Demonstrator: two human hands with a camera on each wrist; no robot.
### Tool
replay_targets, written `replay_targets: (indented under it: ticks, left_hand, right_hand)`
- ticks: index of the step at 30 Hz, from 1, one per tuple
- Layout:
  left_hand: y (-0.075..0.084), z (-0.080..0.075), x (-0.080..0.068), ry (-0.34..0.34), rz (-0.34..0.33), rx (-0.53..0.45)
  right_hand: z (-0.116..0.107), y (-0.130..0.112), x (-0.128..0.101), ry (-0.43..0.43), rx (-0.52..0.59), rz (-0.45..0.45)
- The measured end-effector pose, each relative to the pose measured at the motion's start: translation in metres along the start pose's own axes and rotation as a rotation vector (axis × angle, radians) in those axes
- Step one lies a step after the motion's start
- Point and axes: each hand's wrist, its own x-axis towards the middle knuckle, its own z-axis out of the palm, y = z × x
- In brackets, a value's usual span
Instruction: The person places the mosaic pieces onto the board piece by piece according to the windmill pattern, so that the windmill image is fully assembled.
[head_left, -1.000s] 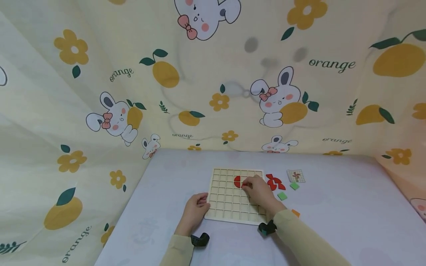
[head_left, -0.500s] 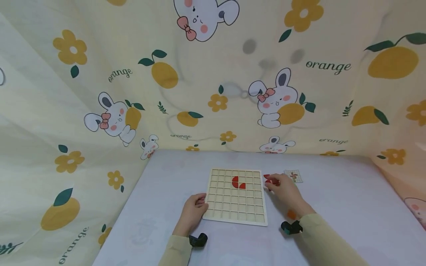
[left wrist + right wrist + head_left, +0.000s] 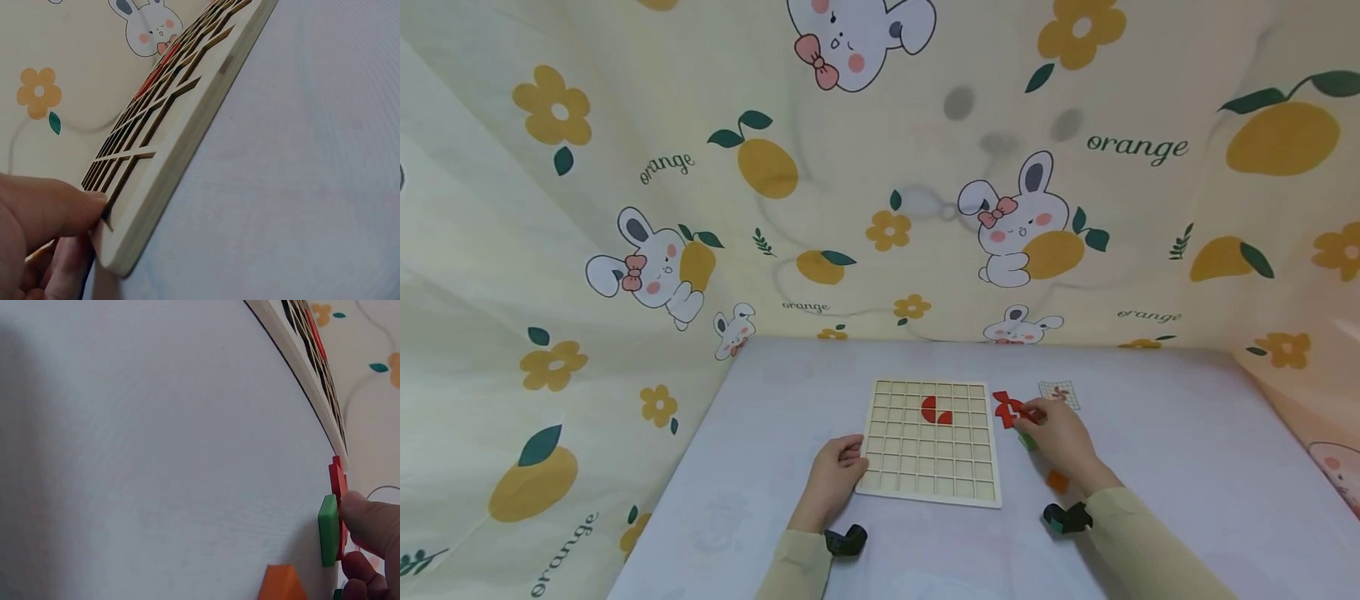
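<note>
A wooden grid board [image 3: 925, 467] lies flat on the pale table, with red curved pieces [image 3: 936, 411] set in its upper cells. My left hand [image 3: 852, 457] grips the board's near left corner. In the left wrist view its thumb [image 3: 50, 209] lies on top of the board [image 3: 181, 137]. My right hand [image 3: 1027, 415] is just right of the board, pinching one of the loose red pieces [image 3: 1004, 407]. In the right wrist view a fingertip [image 3: 369, 519] presses that red piece [image 3: 338, 481], beside a green tile [image 3: 328, 530].
A green tile [image 3: 1026, 442] and an orange tile [image 3: 1057, 481] lie by my right wrist. A small pattern card [image 3: 1060, 392] sits farther back. Printed cloth walls [image 3: 880, 208] close in the table at the back and on both sides.
My right hand left the board's middle, where a second red piece now sits, and moved right to the loose red pieces. My left hand stayed on the board's corner.
</note>
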Motion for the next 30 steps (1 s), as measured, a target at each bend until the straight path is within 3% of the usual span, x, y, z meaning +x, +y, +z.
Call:
replay_targets:
  ticks: [19, 30]
  left_hand:
    - [-0.0032, 0.0040, 0.0027, -0.002, -0.006, 0.002]
    - [-0.0028, 0.0021, 0.0021, 0.007, -0.013, 0.009]
  right_hand:
    - [-0.0017, -0.0024, 0.0004, -0.011, 0.008, 0.105]
    - [0.0021, -0.0033, 0.0016, 0.008, 0.002, 0.069]
